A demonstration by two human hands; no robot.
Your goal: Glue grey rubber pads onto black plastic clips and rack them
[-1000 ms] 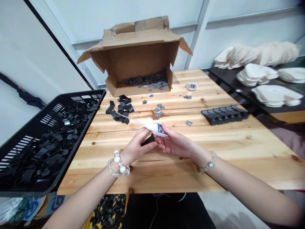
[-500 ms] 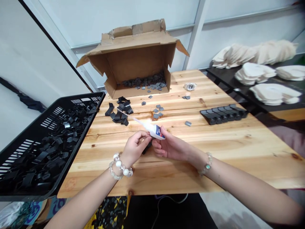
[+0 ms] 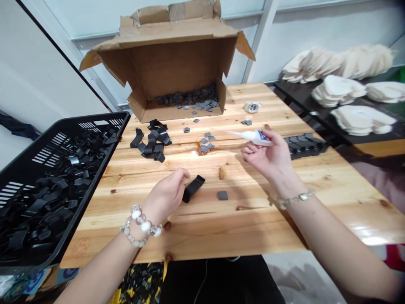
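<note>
While apart, right hand (image 3: pixel 265 155) pinching a glue bottle (image 3: pixel 255 136), left hand (image 3: pixel 166 195) apparently touching a black clip (image 3: pixel 193 188)

Right hand (image 3: pixel 264 154) pinching glue bottle (image 3: pixel 257 137) above pine table (image 3: pixel 253 223); left hand (image 3: pixel 166 196) beside black clip (image 3: pixel 193 188).

Smooth white plastic glue bottle (image 3: pixel 253 135) — glossy pine tabletop (image 3: pixel 253 223), rough cardboard box (image 3: pixel 180 67).

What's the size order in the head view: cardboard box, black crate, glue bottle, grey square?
Open brown cardboard box and black slotted plastic crate look alike, unranked, crate nearer the camera; then white glue bottle; then flat grey square.
</note>
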